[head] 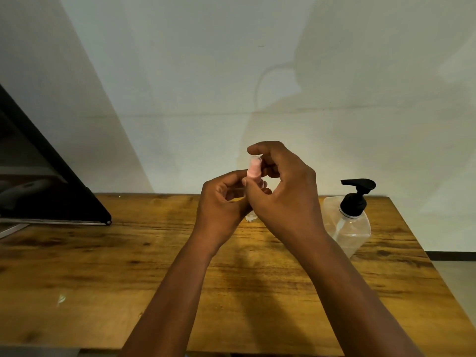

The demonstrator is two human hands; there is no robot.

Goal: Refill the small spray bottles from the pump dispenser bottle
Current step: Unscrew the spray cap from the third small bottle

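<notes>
Both hands hold one small spray bottle [253, 170] with a pink cap above the middle of the wooden table [128, 253]. My left hand [221, 202] grips its clear lower body, whose bottom end shows below the fingers. My right hand [280, 186] pinches the pink cap from the right. The clear pump dispenser bottle [353, 228] with a black pump head stands on the table to the right, partly behind my right wrist.
A black slanted panel or frame [51, 176] stands at the table's back left. A pale wall [206, 86] rises right behind the table. The table's right edge drops to a tiled floor [456, 276].
</notes>
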